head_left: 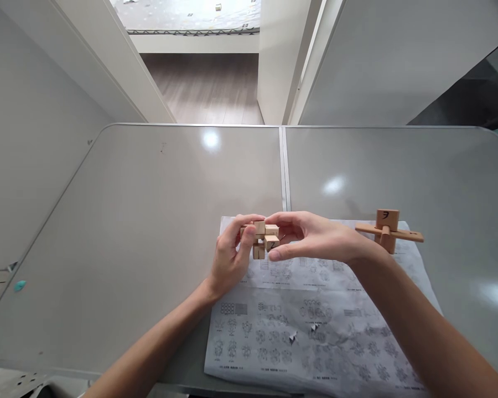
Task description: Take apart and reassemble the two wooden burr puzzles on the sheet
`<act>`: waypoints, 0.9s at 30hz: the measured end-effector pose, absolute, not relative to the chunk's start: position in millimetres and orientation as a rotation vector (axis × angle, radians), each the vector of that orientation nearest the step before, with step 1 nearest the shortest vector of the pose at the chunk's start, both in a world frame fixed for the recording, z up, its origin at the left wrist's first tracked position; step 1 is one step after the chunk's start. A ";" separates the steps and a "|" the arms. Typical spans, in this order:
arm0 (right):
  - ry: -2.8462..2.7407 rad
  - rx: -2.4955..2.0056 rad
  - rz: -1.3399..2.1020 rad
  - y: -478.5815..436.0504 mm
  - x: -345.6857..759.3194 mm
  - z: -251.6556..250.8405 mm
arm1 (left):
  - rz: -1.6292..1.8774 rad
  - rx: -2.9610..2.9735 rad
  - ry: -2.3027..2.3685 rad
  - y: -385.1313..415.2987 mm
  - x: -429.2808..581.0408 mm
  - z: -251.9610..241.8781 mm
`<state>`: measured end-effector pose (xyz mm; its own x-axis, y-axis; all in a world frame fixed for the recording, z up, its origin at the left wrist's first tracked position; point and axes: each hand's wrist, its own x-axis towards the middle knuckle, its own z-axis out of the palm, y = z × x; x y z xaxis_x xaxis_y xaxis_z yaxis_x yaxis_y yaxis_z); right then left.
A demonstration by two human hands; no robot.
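Both my hands hold a small wooden burr puzzle (259, 228) of interlocking light-wood pieces, raised above the printed sheet. My left hand (231, 251) grips its left side, thumb across the front. My right hand (307, 236) closes on the right side, thumb below a block end marked "2" and fingers behind it. Another block end at the bottom carries a dark mark. Beneath lies a large creased instruction sheet (274, 342) with small line diagrams. Beyond my right wrist stands a second wooden puzzle (389, 221), made of crossed flat pieces, one marked "3".
The grey folding table (182, 182) has a metal seam (284, 166) down its middle. Two small torn bits of paper (293, 336) are on the sheet. A teal blob (20, 286) sits at the left edge. Past the far edge are a doorway and wooden floor (207, 88).
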<state>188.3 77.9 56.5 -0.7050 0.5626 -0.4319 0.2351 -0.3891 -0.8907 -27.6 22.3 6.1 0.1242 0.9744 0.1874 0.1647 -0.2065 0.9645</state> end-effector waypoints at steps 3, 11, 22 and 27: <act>-1.544 -0.991 2.265 82.0 193.1 52.1 | 1.115 1.569 1.041 21.2 -28.7 4.1; -1.375 -0.912 2.416 89.7 205.0 38.0 | 1.111 1.831 1.086 19.9 -28.9 -0.4; -1.361 -0.925 2.458 88.5 204.2 40.6 | 1.133 1.956 1.105 23.2 -25.8 8.3; -1.323 -0.907 2.485 89.4 204.6 40.1 | 1.160 1.972 1.084 23.9 -24.5 10.1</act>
<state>204.6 89.4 40.1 -0.7968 0.4257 -0.4289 0.1183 -0.5862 -0.8015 -24.5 23.9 10.1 0.2843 0.8692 0.4045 0.3445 -0.4864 0.8030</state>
